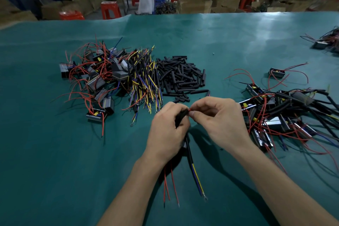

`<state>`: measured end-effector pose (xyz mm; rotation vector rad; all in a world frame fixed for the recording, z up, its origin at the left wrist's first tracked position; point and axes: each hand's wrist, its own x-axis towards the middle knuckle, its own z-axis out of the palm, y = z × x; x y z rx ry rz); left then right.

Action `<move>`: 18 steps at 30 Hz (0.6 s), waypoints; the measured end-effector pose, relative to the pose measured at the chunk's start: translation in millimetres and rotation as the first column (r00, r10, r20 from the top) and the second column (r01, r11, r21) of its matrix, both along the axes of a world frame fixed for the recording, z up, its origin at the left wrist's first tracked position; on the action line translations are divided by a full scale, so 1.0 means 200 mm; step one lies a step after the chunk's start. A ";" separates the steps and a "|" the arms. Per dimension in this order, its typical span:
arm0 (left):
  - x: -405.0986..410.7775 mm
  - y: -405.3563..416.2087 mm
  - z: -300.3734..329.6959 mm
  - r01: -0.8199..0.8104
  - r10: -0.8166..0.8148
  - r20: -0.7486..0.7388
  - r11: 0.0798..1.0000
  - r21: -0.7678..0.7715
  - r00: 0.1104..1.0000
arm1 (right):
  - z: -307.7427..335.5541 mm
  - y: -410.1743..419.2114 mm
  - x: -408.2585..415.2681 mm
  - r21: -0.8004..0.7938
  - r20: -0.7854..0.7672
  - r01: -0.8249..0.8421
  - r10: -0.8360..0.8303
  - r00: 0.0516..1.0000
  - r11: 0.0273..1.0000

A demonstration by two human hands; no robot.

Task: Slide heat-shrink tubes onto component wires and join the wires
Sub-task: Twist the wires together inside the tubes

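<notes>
My left hand (167,128) grips a black heat-shrink tube (180,117) together with a bundle of wires. From under that hand red wires (172,183) and a black cable with blue and yellow cores (195,174) hang toward me. My right hand (218,117) pinches a red wire end (190,109) right at the tube's mouth. The component that these wires belong to is hidden under my left palm. A pile of loose black heat-shrink tubes (180,77) lies just beyond my hands.
On the green table (55,152), a heap of small black components with red wires (95,77) sits at the left, beside a bundle of multicoloured cables (145,82). Joined components (286,117) are heaped at the right. Stools, boxes and people stand behind the table.
</notes>
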<state>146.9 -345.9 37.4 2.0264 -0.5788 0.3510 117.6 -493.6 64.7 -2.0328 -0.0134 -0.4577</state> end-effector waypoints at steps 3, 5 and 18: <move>0.00 0.00 0.00 0.012 -0.012 -0.015 1.000 0.003 1.000 | 0.00 0.00 0.00 -0.001 -0.012 -0.002 0.002 1.000 1.000; 0.00 0.00 0.00 0.010 -0.010 -0.010 1.000 0.012 1.000 | 0.01 -0.01 0.01 0.061 -0.058 -0.008 0.012 0.998 0.998; 0.01 0.00 -0.03 0.020 -0.020 0.072 1.000 0.001 0.997 | 0.05 -0.05 0.02 0.655 -0.387 0.107 0.210 0.898 0.748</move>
